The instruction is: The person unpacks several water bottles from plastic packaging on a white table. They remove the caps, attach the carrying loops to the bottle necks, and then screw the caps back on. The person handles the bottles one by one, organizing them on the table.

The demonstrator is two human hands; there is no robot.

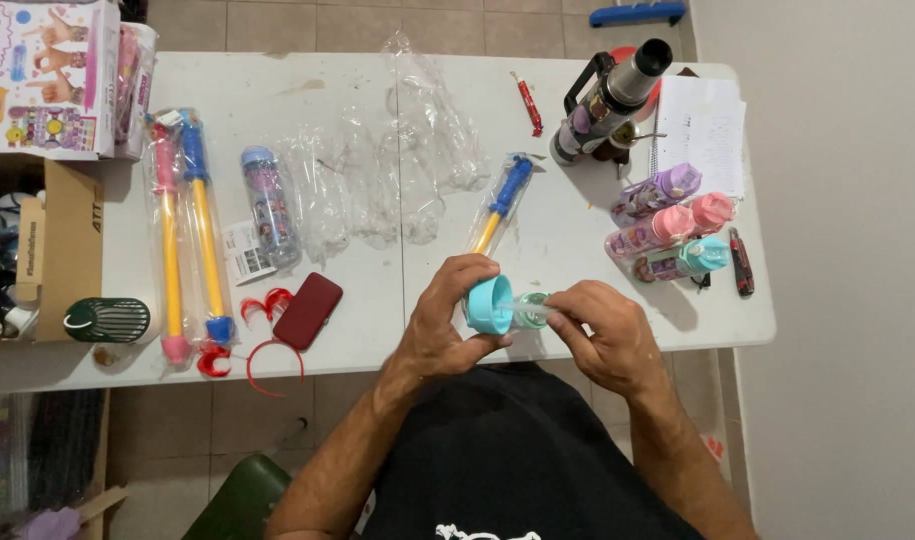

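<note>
Nearest the body, the left hand is curled around a turquoise bottle cap, thumb and fingers gripping its rim. Just beside it the right hand is closed on a small clear bottle lying sideways, its mouth meeting the cap above the near edge of the white counter. Just beyond the hands lies a blue and yellow water squirter in a clear wrapper. To the right lie three small bottles, purple, pink and teal, what is in them too small to tell. To the left are a dark red case, two long wrapped squirters and a wrapped bottle. Crumpled clear wrappers spread across the middle. At the far left an open cardboard box holds dark items I cannot make out.
</note>
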